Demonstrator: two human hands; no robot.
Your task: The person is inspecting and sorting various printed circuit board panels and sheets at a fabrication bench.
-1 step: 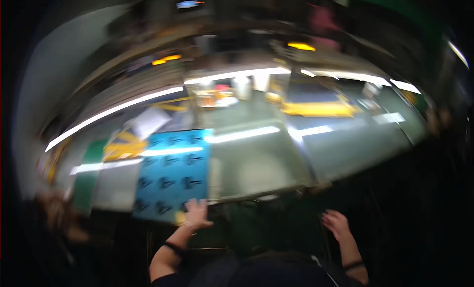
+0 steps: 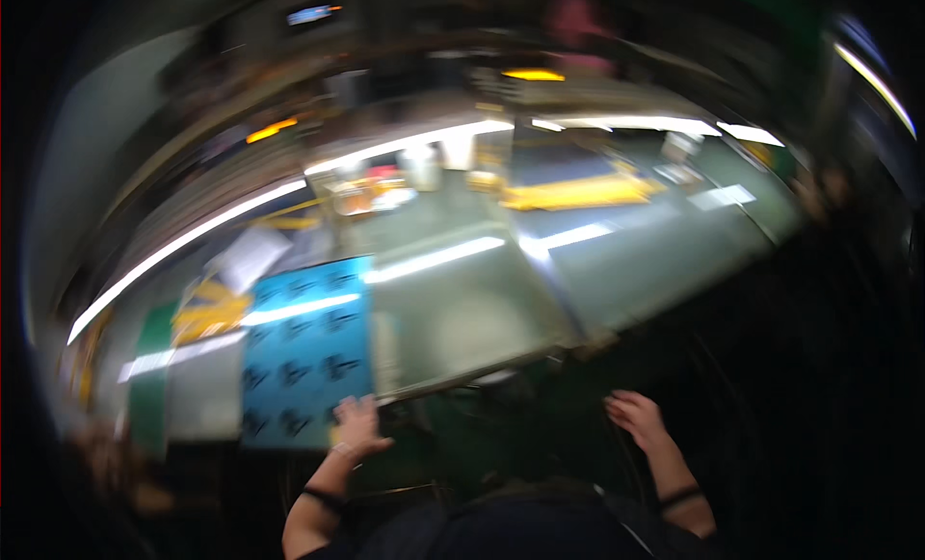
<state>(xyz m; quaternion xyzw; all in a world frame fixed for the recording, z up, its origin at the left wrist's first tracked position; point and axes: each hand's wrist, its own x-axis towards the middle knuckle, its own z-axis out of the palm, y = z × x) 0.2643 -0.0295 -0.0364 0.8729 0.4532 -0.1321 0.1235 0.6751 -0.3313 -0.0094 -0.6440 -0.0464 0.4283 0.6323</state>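
My left hand is at the near right corner of a blue sheet on the bench, fingers spread. The sheet carries several rows of dark printed marks, and I cannot tell whether the hand touches it. A small yellow patch shows beside the hand, partly hidden. My right hand hangs in the air off the bench's near edge, loosely bent, thumb apart from the fingers. Nothing shows in either hand. Motion blurs the whole view.
The long bench bears yellow frames at the back right, white containers at the back, and a white paper at the left. A green strip lies further left. A blurred person in pink is far off.
The view has turned, so the bench and its things sit further left and more tilted. Both hands appear slightly further left, with no clear change in their grip.
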